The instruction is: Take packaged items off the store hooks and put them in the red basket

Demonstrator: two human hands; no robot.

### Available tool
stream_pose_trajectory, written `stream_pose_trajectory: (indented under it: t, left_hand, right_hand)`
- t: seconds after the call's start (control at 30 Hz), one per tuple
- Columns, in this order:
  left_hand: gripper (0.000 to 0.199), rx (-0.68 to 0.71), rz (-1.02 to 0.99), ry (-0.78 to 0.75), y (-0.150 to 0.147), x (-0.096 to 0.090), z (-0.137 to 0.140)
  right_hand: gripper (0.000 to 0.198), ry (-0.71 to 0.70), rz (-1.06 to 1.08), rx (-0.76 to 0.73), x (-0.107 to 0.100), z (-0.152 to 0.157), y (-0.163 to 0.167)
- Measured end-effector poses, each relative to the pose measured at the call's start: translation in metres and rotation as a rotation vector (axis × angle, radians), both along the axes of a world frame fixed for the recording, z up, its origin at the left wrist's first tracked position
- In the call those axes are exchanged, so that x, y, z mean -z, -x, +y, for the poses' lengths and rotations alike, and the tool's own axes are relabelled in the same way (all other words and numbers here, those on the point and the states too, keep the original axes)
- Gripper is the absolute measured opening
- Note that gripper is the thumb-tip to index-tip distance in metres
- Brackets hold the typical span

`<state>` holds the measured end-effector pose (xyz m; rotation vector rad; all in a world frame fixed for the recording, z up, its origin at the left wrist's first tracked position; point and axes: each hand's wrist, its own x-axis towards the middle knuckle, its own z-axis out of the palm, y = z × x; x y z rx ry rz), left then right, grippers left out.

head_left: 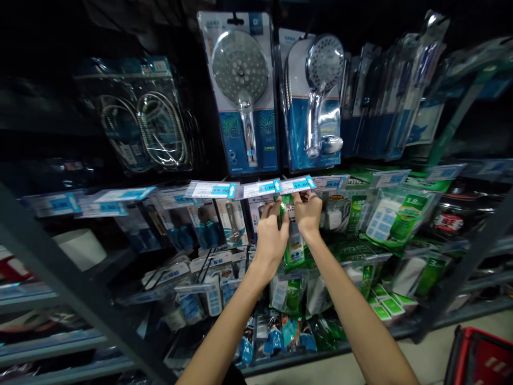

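Note:
A narrow green-and-white blister package (295, 248) hangs between my two hands, below a price tag (298, 184) marked 15.00. My left hand (271, 235) is closed on the package's left side, near its top. On the upper right side, my right hand (308, 211) has its fingers curled round the package edge, just under the tag. The fingertips are partly hidden, and so is the hook behind. Right of my hands hang other green packs with white power strips (383, 218).
Above hang two boxed shower heads (239, 75) (324, 64) and coiled shower hoses (162, 128). Lower hooks carry more packs, including a green one (289, 293). A grey shelf post (76, 289) stands at left. A red basket (484, 353) sits at the lower right.

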<state>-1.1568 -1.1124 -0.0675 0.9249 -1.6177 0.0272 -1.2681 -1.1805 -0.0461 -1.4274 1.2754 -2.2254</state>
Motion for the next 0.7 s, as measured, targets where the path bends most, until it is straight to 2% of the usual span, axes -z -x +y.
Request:
stream_pose_trajectory:
  t: [0.13, 0.27, 0.4, 0.47, 0.57, 0.63, 0.7]
  left_hand:
    - [0.051, -0.138, -0.204, -0.145, 0.006, 0.013, 0.015]
    - [0.063, -0.199, -0.387, -0.367, 0.016, 0.023, 0.020]
    - [0.060, -0.153, -0.324, -0.366, 0.015, 0.031, 0.019]
    - [0.048, -0.034, -0.142, -0.334, 0.009, 0.029, 0.021]
    - [0.043, 0.298, 0.292, -0.391, -0.001, 0.012, 0.028]
    - [0.049, 0.528, 0.561, -0.449, -0.001, -0.009, 0.033]
    - [0.049, 0.691, 0.744, -0.465, 0.004, -0.031, 0.038]
  right_hand:
    - [0.037, -0.007, 0.050, 0.135, -0.001, -0.008, -0.003]
    - [0.037, 0.049, 0.122, 0.081, -0.002, -0.012, -0.006]
    - [0.033, 0.079, 0.061, 0.044, 0.015, 0.009, 0.001]
    - [0.033, 0.106, 0.006, -0.023, 0.028, 0.030, 0.007]
    - [0.038, 0.078, -0.138, -0.239, 0.036, 0.062, 0.011]
    - [0.043, 0.053, -0.245, -0.390, 0.028, 0.076, 0.009]
    - [0.047, 0.064, -0.335, -0.493, 0.010, 0.083, 0.003]
